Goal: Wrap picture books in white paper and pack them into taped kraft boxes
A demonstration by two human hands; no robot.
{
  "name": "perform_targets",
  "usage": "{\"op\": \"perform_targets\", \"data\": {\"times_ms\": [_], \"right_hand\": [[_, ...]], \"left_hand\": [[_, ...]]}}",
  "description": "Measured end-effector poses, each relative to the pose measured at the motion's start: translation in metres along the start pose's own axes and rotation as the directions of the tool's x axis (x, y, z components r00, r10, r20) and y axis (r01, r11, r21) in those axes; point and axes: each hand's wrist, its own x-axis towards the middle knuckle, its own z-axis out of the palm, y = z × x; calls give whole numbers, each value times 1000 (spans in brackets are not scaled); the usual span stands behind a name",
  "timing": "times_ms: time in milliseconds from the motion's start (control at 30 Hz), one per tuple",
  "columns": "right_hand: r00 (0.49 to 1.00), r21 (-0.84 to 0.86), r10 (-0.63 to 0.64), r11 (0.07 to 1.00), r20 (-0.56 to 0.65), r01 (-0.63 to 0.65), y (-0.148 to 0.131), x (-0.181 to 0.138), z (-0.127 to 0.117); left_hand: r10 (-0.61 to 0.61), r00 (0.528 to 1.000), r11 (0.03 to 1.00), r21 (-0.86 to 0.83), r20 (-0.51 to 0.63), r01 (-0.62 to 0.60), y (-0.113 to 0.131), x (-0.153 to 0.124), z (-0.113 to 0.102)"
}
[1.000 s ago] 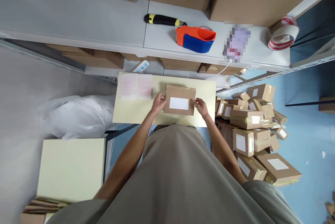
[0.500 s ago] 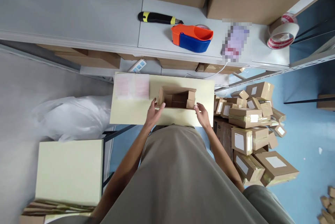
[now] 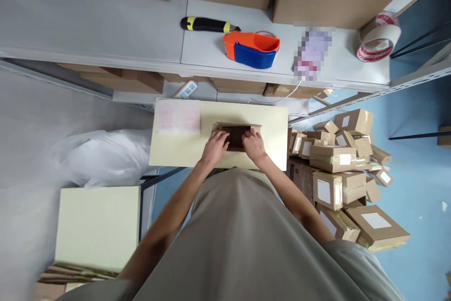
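Observation:
A small open cardboard box [image 3: 235, 147] rests on the pale yellow tabletop [image 3: 176, 153] in front of me, its dark inside facing up. Over the box's left end lies my left hand [image 3: 214, 148], fingers bent inward and closed on the cardboard there. My right hand [image 3: 254, 146] is closed in the same way at the right end, its fingertips reaching over the opening. Both hands cover the end flaps, so how these are folded is hidden. Printed pinkish sheets [image 3: 178, 117] lie left of the box.
Above the table, a grey shelf [image 3: 123, 33] bears a utility knife [image 3: 206, 24], an orange and blue tape dispenser [image 3: 252, 50], a blurred phone [image 3: 312, 54] and tape rolls [image 3: 378, 43]. Taped parcels [image 3: 333, 158] are heaped on the right. White plastic wrapping [image 3: 102, 155] lies left.
Both hands have moved inward from beside the box's near corners to over its ends, with fingers now bent across the flaps. The right inner flap is now covered.

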Motion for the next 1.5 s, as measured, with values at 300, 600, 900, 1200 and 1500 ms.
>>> {"op": "perform_targets", "data": {"times_ms": [300, 600, 900, 1200, 1500], "right_hand": [[963, 87, 228, 972, -143, -217, 71, -60, -1], [950, 435, 260, 885, -170, -164, 86, -44, 47], [858, 453, 426, 850, -286, -271, 43, -48, 30], [929, 365, 167, 930, -331, -37, -128, 38, 30], [896, 404, 438, 809, 66, -426, -205, 206, 104]], "left_hand": [[-169, 985, 985, -41, -37, 168, -40, -25, 6], [-311, 950, 902, -312, 11, 299, -34, -29, 27], [-264, 964, 878, -413, -1, 241, -43, -29, -4], [-421, 898, 822, -472, -128, 318, -156, -37, -67], [-769, 620, 633, -324, -158, 703, -316, 7, -77]]}}
